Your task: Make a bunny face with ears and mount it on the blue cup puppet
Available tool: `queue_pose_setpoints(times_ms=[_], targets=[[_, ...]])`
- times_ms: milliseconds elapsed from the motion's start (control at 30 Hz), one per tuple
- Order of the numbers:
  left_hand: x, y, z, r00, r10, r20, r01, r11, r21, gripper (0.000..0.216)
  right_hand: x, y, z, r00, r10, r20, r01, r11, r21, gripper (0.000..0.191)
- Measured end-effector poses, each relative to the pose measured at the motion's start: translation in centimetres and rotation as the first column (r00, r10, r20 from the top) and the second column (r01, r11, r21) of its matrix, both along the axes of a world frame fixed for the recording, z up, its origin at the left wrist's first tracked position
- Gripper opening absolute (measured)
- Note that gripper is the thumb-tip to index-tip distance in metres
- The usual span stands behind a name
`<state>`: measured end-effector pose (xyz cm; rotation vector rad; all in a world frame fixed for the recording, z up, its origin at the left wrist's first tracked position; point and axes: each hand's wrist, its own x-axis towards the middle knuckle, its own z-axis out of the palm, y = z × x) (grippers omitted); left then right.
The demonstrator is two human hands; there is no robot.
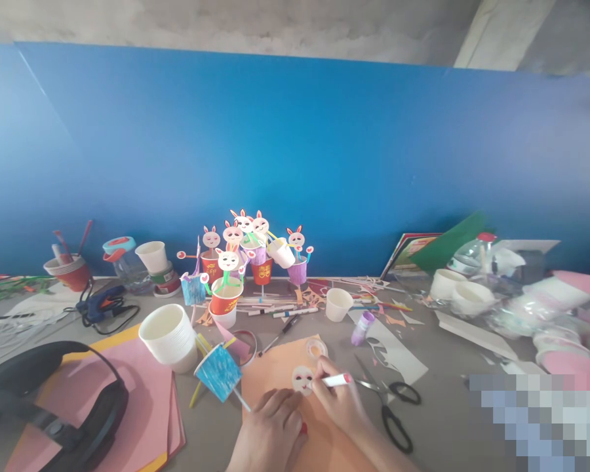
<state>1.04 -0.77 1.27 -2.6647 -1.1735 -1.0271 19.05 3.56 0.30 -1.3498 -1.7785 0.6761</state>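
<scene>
Right hand (pixel 341 403) grips marker (pixel 335 379); left hand (pixel 270 429) flat by face cutout (pixel 302 379), scissors (pixel 391 406) beside.

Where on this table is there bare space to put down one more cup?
Bare grey table shows between the black scissors and the white paper strip. Another small patch lies between the blue cup and the left hand. Around the bunny cups and markers it is crowded.

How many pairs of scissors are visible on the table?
1. The black-handled scissors lie on the grey table, just right of the right hand holding a marker. Others may be hidden under the clutter.
</scene>
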Motion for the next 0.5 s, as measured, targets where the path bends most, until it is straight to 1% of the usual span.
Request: queue_pose_setpoints(times_ms=[167,500], targets=[[0.01,0.03,-0.03,1.000,-0.004,0.007,0.004,1.000,0.010,0.009,0.12,0.02,-0.16,1.000,-0.005,0.003,0.005,1.000,0.005,0.017],[-0.07,-0.05,-0.27,0.999,0.000,-0.045,0.000,1.000,-0.006,0.003,0.04,0.06,-0.24,1.000,0.017,0.013,-0.018,0.999,0.027,0.017]])
